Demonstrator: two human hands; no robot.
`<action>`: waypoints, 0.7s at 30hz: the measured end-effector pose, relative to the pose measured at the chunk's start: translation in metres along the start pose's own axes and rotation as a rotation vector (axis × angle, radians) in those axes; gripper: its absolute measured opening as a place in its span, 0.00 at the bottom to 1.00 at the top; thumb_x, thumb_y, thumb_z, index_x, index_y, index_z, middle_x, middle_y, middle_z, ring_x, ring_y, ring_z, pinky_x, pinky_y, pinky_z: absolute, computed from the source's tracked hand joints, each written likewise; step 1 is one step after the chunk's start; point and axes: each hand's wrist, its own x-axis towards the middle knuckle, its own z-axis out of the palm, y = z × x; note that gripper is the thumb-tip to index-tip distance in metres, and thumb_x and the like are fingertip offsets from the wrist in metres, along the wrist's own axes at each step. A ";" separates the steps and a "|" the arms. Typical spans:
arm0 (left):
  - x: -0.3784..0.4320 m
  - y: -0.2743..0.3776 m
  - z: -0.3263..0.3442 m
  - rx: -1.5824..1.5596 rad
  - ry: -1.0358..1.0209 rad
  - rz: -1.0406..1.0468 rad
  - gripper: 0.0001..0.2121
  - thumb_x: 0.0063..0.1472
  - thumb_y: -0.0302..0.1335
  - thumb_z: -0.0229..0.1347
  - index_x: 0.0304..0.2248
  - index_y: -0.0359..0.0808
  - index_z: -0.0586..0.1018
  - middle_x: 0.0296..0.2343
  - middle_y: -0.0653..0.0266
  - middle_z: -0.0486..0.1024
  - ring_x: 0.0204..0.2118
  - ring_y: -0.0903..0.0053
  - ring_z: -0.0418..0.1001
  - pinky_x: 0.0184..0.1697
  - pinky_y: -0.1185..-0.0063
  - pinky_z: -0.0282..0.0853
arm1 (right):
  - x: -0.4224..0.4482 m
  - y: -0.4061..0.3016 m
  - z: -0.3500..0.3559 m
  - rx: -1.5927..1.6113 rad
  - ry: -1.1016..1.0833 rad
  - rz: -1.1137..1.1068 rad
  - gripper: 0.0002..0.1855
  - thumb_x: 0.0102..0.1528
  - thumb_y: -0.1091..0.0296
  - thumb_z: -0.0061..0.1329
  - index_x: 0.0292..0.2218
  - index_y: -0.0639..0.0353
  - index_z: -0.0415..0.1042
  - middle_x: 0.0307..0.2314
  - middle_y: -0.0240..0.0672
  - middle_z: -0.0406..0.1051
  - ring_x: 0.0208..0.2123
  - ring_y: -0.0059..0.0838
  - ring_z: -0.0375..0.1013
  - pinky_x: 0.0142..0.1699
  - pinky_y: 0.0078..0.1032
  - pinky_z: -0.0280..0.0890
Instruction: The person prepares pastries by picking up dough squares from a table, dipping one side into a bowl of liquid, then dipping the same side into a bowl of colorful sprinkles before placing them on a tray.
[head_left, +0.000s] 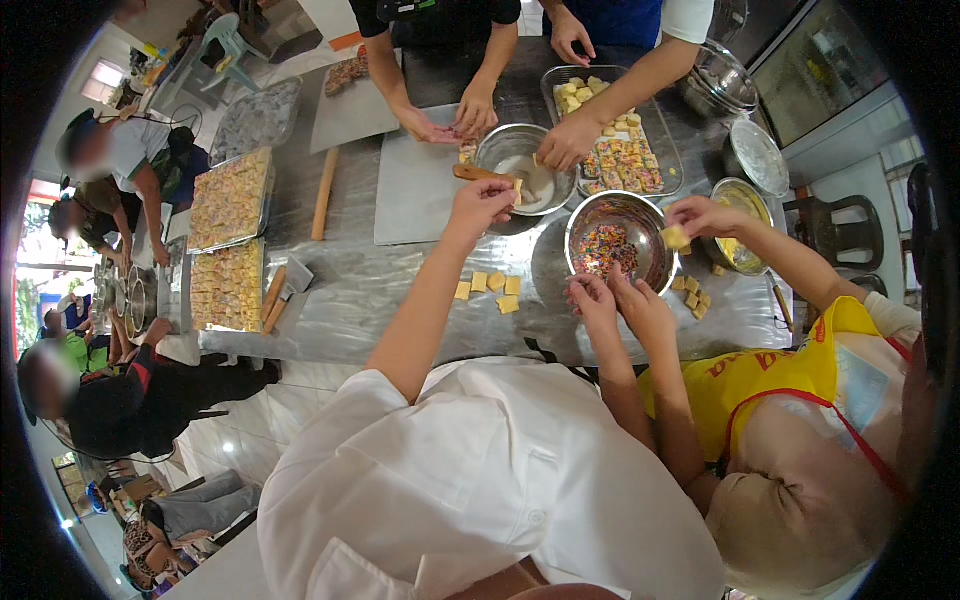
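Observation:
My left hand (484, 204) pinches a small pale-yellow dough square (518, 192) at the near rim of a metal bowl (501, 136) of milky liquid. A wooden-handled utensil (474, 172) rests across that bowl's rim. My right hand (592, 298) is at the near edge of a steel bowl (664, 251) holding multicoloured sprinkles (606, 249); what its curled fingers hold is unclear. Close beside it is a co-worker's hand (636, 301). Several plain dough squares (496, 282) lie on the metal table (420, 322) between my arms.
Across the table, co-workers' hands (574, 141) work around the milky bowl and a glass dish (679, 169) of coated squares. At right, a co-worker's hand (701, 217) holds a dough piece (676, 238). A rolling pin (325, 193) and filled trays (229, 199) occupy the left.

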 end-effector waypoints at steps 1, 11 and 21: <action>-0.003 0.006 0.001 -0.137 -0.030 -0.107 0.10 0.50 0.28 0.54 0.31 0.32 0.71 0.23 0.71 0.68 0.23 0.87 0.67 0.25 0.88 0.65 | -0.001 0.001 0.001 -0.007 -0.017 0.009 0.07 0.51 0.65 0.43 0.32 0.55 0.66 0.22 0.25 0.67 0.22 0.13 0.63 0.24 0.11 0.54; 0.020 -0.012 -0.001 0.316 0.057 0.024 0.12 0.45 0.29 0.56 0.30 0.32 0.73 0.23 0.66 0.71 0.23 0.81 0.69 0.23 0.84 0.63 | -0.010 0.015 0.017 0.024 -0.092 0.066 0.09 0.51 0.64 0.41 0.34 0.56 0.66 0.22 0.25 0.66 0.22 0.10 0.61 0.22 0.09 0.52; 0.069 -0.019 0.014 1.163 0.135 0.307 0.10 0.41 0.33 0.54 0.26 0.38 0.75 0.23 0.61 0.72 0.27 0.68 0.70 0.30 0.74 0.65 | -0.015 0.022 0.018 0.021 -0.125 0.067 0.11 0.52 0.62 0.40 0.36 0.55 0.65 0.25 0.25 0.67 0.25 0.11 0.62 0.26 0.09 0.55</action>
